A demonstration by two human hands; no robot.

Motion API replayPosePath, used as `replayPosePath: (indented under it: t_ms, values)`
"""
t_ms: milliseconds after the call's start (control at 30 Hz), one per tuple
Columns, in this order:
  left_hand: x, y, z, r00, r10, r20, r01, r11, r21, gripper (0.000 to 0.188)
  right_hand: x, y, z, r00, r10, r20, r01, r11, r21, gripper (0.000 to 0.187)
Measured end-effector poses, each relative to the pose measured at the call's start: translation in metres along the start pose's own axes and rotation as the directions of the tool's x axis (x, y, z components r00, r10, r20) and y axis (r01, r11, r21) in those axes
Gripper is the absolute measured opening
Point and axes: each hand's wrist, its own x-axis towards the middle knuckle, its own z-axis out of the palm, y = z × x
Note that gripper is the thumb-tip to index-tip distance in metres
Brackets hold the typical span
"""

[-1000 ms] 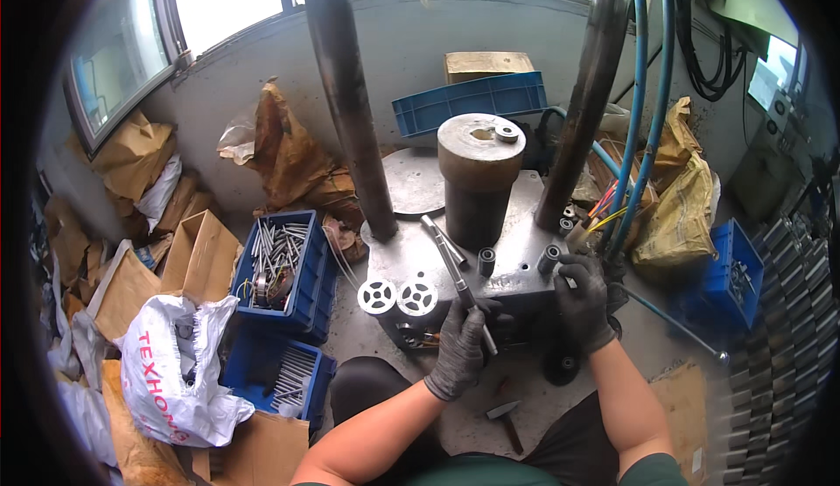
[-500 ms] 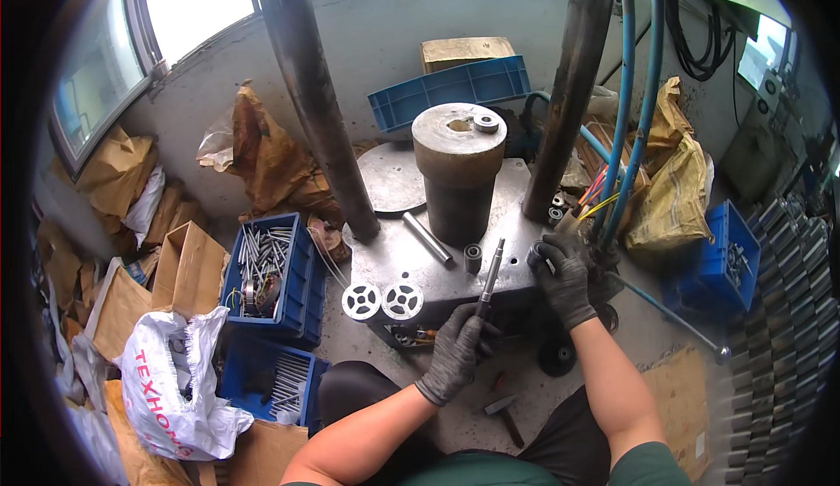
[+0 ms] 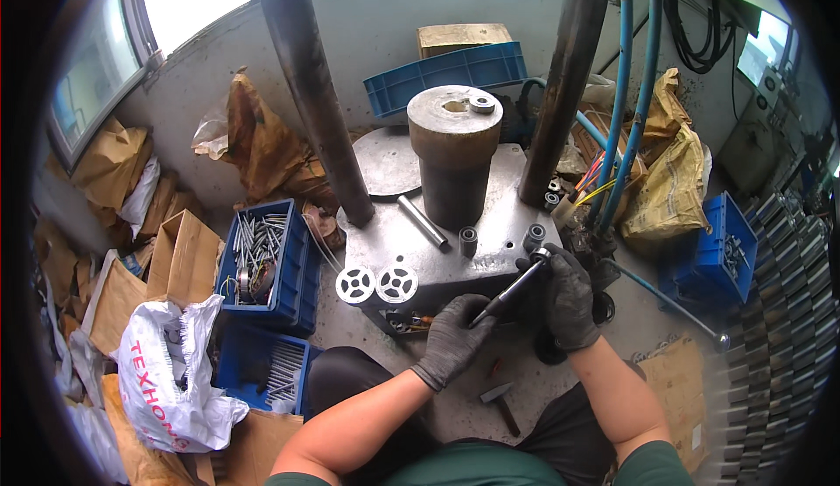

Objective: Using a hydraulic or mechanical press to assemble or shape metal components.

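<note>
My left hand (image 3: 455, 339), in a dark grey glove, is closed around the lower part of a steel shaft (image 3: 506, 298) that slants up to the right. At the shaft's upper end, the gloved fingers of my right hand (image 3: 570, 302) grip a small ring-shaped bearing (image 3: 542, 254). The bearing meets the shaft's tip; how far it is seated I cannot tell. Just beyond stands a short stack of bearings (image 3: 535, 236) on the steel press table (image 3: 490, 263). Another bearing stack (image 3: 468, 241) and a loose steel rod (image 3: 423, 223) are to its left.
A thick steel cylinder (image 3: 454, 153) carries a bearing (image 3: 482, 103) on top, between two press columns (image 3: 317, 92). Two slotted discs (image 3: 376, 285) lie at the table's front left. Blue crates (image 3: 302, 276) of metal parts stand left; a hammer (image 3: 501, 405) lies on the floor.
My right hand has come away from the bearing stack toward me with a bearing, now at the shaft's end. The shaft has tilted further right, and the view has shifted slightly.
</note>
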Motion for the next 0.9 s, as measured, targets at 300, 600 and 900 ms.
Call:
replayPosePath:
  t_ms: [300, 600, 900]
  values:
    - [0.001, 0.005, -0.016, 0.913, 0.397, -0.097, -0.316, 0.837, 0.447, 0.032, -0.025, -0.001, 0.004, 0.922, 0.340, 0.187, -0.317, 0.938, -0.143, 0.056]
    - [-0.030, 0.025, -0.036, 0.960, 0.170, -0.222, -0.184, 0.982, -0.044, 0.033, -0.035, 0.006, 0.043, 0.862, 0.434, 0.260, -0.329, 0.871, -0.365, 0.048]
    - [-0.030, -0.059, -0.056, 0.722, -0.643, -0.257, 0.061, 0.429, -0.901, 0.045, 0.015, 0.033, 0.135, 0.928, 0.068, 0.366, 0.151, 0.830, -0.536, 0.030]
